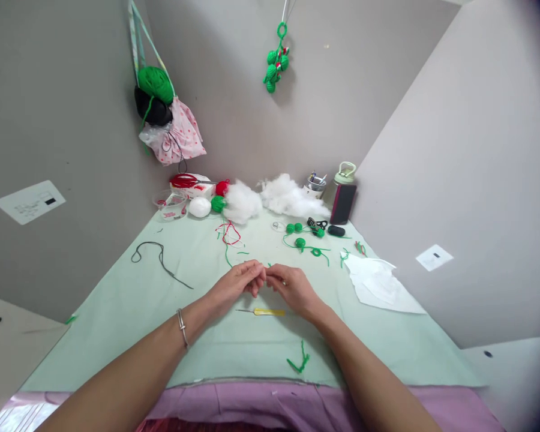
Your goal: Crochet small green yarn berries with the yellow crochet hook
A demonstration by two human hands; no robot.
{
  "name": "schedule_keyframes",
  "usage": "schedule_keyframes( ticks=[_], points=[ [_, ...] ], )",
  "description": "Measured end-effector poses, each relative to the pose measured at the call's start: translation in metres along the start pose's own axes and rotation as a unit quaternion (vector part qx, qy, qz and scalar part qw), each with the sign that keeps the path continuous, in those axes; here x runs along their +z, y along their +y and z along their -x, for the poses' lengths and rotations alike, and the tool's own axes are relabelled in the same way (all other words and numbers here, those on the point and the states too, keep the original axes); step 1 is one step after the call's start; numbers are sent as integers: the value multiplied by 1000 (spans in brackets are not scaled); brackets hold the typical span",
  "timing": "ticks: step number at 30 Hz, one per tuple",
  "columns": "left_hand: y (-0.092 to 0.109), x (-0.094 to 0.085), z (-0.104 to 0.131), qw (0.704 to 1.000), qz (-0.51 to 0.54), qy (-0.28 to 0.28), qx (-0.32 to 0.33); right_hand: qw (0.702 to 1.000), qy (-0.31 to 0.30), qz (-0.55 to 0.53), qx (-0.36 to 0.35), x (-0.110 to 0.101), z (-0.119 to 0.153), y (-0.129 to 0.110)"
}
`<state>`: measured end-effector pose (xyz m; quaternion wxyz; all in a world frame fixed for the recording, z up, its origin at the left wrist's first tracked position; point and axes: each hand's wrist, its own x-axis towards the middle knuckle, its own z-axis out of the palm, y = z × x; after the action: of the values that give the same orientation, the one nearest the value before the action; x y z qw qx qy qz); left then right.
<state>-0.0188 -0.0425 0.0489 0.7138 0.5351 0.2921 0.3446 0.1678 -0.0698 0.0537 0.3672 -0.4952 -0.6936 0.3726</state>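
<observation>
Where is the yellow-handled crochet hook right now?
In the head view, the yellow-handled crochet hook lies on the pale green cloth, near the middle, just below the two hands.

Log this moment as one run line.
left hand: fingers together, contents unclear | right hand: fingertips meeting left's | nearest: yellow-handled hook, on cloth

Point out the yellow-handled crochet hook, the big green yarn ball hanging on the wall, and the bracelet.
Crochet hook [270, 312]: head view, on its yellow handle.
Green yarn ball [155, 84]: head view, middle of its visible side.
Bracelet [182, 327]: head view, on its band.
</observation>
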Motion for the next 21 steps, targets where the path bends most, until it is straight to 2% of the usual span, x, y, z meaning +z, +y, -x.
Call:
schedule_keyframes(
  ticks=[6, 9, 15, 18, 21],
  points=[
    [3, -5, -1, 999, -21, 32, 14, 994, 62, -89, 28, -20, -4, 0],
    [2, -6, -1, 997, -42, 52, 24, 990, 52, -128, 30, -26, -3, -2],
    [0, -4, -2, 996, -5, 84, 32, 989, -73, -116, 56, -5, 1, -4],
    [3, -8, -3, 992, 43, 110, 38, 993, -59, -80, 61, 1, -2, -1],
    [7, -13, -4, 987, 81, 132, 41, 998, -9, -19, 60, -2, -6, 6]
  ],
)
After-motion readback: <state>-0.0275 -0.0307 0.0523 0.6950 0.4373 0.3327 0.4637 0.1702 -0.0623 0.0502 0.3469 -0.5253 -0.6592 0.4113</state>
